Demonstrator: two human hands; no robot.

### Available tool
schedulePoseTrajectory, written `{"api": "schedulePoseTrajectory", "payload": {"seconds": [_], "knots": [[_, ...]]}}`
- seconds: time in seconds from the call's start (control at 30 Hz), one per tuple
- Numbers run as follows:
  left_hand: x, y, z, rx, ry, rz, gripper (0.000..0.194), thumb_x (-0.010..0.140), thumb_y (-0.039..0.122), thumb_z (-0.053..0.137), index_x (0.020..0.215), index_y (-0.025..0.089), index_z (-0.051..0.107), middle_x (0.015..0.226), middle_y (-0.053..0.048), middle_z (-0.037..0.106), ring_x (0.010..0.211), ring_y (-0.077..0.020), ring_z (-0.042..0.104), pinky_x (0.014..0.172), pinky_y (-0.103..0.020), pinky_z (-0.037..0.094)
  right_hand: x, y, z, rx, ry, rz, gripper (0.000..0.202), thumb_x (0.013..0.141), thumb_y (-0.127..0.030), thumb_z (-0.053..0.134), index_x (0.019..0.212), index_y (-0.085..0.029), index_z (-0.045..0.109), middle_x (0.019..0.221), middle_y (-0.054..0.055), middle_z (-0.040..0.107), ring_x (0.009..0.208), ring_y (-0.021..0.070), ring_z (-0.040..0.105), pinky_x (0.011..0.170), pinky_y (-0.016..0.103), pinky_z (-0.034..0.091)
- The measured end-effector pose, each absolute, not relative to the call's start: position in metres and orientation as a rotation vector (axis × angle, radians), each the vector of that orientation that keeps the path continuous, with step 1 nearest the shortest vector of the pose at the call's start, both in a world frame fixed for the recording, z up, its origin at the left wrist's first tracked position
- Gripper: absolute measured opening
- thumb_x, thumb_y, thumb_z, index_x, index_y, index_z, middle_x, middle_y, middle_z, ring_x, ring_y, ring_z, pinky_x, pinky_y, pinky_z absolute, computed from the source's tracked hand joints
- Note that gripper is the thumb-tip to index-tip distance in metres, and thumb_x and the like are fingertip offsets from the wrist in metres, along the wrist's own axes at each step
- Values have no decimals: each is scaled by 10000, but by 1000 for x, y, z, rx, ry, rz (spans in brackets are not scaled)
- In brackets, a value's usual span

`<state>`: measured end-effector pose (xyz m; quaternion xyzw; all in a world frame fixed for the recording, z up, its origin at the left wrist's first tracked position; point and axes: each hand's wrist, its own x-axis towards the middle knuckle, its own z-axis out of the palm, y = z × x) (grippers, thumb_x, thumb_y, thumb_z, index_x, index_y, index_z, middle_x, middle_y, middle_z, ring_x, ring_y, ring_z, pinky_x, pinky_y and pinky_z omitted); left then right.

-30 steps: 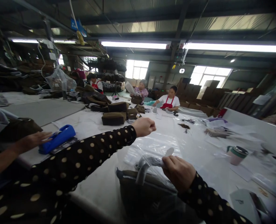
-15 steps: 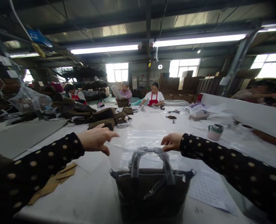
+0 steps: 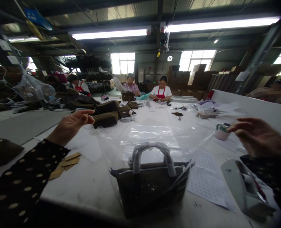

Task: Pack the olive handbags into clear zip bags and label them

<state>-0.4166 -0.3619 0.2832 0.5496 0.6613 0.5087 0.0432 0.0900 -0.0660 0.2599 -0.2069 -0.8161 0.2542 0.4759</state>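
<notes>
A dark brown handbag [image 3: 152, 190] stands upright at the front of the table, its two handles [image 3: 137, 158] wrapped in pale film. Around and behind it spreads a clear plastic bag [image 3: 152, 133], wide and glossy. My left hand [image 3: 71, 125] is raised at the left, thumb and fingers pinched near the film's left edge. My right hand [image 3: 259, 136] is out at the right, also pinched, level with the film's other side. Both appear to grip the plastic, though its transparent edges at the fingertips are faint.
A grey tape dispenser [image 3: 245, 186] sits at right beside printed sheets [image 3: 209, 180]. Behind it stands a lidded mug [image 3: 222, 131]. Brown card pieces [image 3: 65, 164] lie left; several dark bags [image 3: 105, 117] are piled beyond. Co-workers [image 3: 161, 90] sit at the far end.
Both hands have moved far apart, the left to the left and the right to the right, their fingers now pinched. The plastic has spread wider. The tape dispenser has come into view.
</notes>
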Motion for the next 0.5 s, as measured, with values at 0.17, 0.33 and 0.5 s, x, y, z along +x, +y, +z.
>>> {"api": "schedulePoseTrajectory", "payload": {"seconds": [0.17,0.33,0.5], "knots": [[-377,-370,196,1250,1575,1609,960,453,564,767,1286,241,416,1337,-126,446,1274,-337,327,980,-487,358,59,-74,175,-560,-1767,1503,779,501,-538,760,1194,-284,512,1281,95,503,1166,278,475,914,408,464],[-331,-353,159,823,1370,1974,285,696,398,686,855,164,649,986,-71,678,1030,-215,584,984,-389,388,21,-88,163,-550,-1414,1591,305,561,-406,771,686,-191,596,870,71,700,900,238,642,913,410,466],[-361,-296,187,558,1383,2011,291,854,351,508,729,107,606,665,-60,676,629,-147,651,716,-322,522,-23,-55,186,-844,-1020,1528,145,796,-91,503,682,-180,494,594,14,651,583,156,655,620,336,581]]}}
